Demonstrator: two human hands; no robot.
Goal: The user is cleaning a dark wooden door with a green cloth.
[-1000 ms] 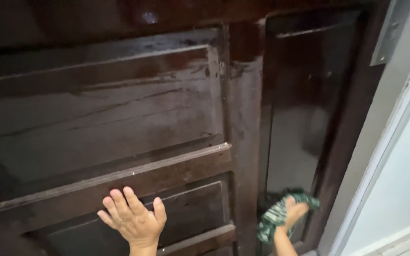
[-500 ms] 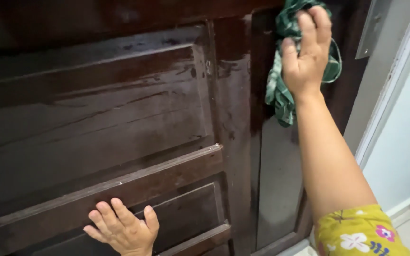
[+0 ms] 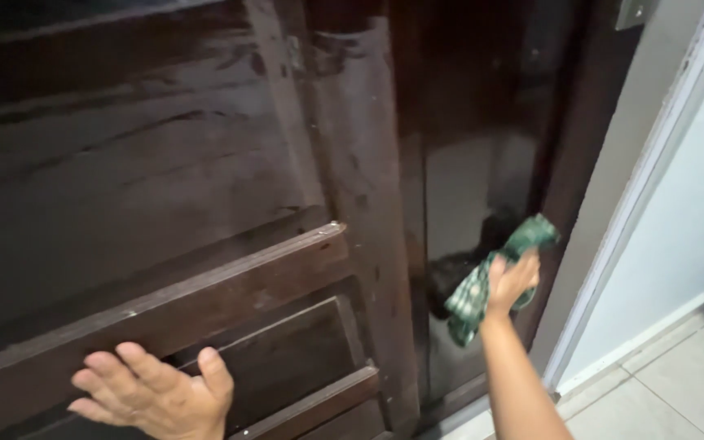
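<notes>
At the lower right of centre, a green checked cloth (image 3: 490, 273) pressed against the narrow glossy panel of a dark wooden door (image 3: 205, 163), gripped in the closed right hand (image 3: 512, 279), left hand (image 3: 152, 395) spread flat on the lower rail at bottom left, pale door frame (image 3: 653, 163) and tiled floor (image 3: 678, 383) at the right.

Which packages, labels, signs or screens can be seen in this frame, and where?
None in view: no package, label, sign or screen.
Only a dark brown panelled wooden door, a green checked cloth pressed to it by the right hand, and the left hand flat on a lower rail.
</notes>
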